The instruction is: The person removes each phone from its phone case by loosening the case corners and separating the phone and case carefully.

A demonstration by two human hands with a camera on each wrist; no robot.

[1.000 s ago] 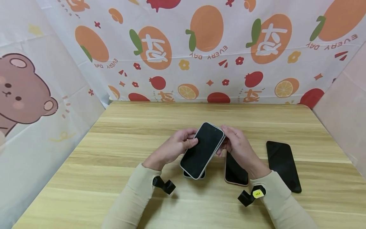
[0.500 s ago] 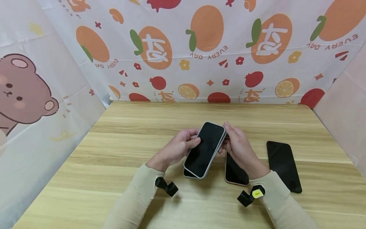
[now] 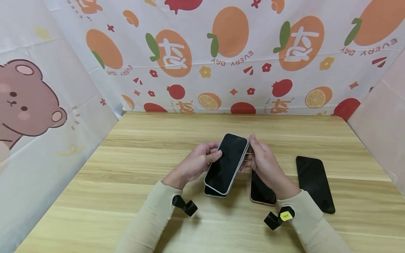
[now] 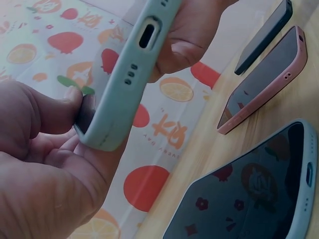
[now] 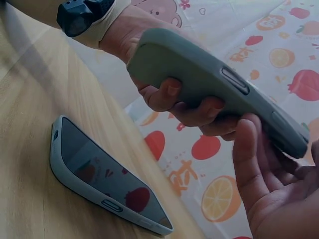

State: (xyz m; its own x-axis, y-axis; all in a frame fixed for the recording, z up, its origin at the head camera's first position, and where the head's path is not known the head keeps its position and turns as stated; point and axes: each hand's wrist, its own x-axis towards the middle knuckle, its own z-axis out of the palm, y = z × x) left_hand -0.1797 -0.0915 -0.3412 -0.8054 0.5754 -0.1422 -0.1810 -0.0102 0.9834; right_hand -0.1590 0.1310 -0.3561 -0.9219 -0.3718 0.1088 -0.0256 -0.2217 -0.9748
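Observation:
A phone (image 3: 227, 163) in a pale green case is held tilted above the table, screen up. My left hand (image 3: 197, 161) grips its left side, thumb on the screen edge and fingers underneath, as the right wrist view shows. At its upper right side, my right hand (image 3: 265, 163) touches the case edge with thumb and fingers. In the right wrist view the green case (image 5: 199, 69) shows its back and side buttons. Below the held phone, another phone (image 3: 212, 192) in a light case lies on the table, mostly covered in the head view.
A phone (image 3: 262, 189) in a pink case lies partly under my right hand. Farther right is a dark phone (image 3: 315, 182). The wooden table (image 3: 104, 182) ends at a printed cloth (image 3: 234, 80) behind, with more cloth at both sides.
My left hand and the held phone have shifted slightly right, and the phone stands a little more upright in view. My right thumb has straightened along the case edge.

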